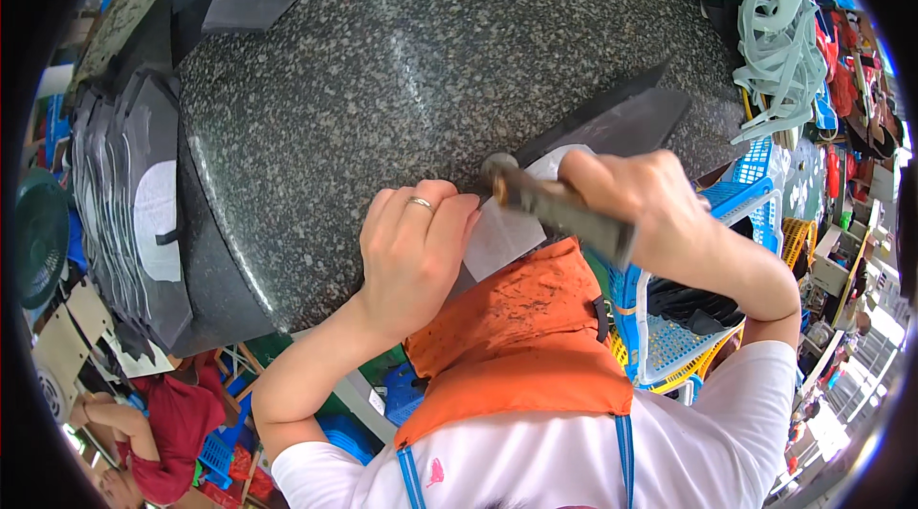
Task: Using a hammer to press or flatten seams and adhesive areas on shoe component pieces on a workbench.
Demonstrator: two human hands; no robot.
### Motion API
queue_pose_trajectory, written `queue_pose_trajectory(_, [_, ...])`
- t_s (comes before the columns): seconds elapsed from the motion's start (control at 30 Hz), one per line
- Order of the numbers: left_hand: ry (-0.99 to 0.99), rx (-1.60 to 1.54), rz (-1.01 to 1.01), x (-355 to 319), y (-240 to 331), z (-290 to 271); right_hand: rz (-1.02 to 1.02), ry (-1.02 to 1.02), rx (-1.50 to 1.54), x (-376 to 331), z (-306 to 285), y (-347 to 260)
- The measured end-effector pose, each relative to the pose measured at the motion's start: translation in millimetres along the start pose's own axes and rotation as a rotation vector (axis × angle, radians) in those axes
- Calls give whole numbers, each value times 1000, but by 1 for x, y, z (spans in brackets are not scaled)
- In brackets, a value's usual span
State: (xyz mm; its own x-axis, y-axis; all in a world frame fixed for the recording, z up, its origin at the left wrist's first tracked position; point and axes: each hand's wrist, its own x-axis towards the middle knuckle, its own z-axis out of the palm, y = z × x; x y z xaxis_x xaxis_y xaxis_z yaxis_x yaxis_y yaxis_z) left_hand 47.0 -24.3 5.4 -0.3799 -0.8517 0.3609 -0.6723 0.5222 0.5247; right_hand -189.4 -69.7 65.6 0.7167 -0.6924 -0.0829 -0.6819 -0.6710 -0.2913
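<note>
Head view: right hand clasps a worn brown hammer over a flat black-and-white sheet, seemingly midway; left hand, grip unclear; nine o'clock's stacked black sheets, finished or waiting, unclear.

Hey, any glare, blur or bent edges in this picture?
Head view: the hammer-like tool in the right hand is smeared, likely by motion, while the left hand looks sharper; head view: pale glare streaks the speckled tabletop; head view: the tabletop's left edge bows, and the corners go black.
</note>
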Motion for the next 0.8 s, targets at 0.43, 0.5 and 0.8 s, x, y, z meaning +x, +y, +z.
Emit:
queue_pose_trajectory(0.43, [50,77,-6,-35,-4,-18,-104,49,15,8,15,-37])
queue_pose_trajectory(0.5, [48,46,-36,-45,-7,-24,-100,73,68,15,11,-32])
queue_pose_trajectory(0.8, [-153,69,-183,-23,-2,-33,-9,65,153,4,-2,-23])
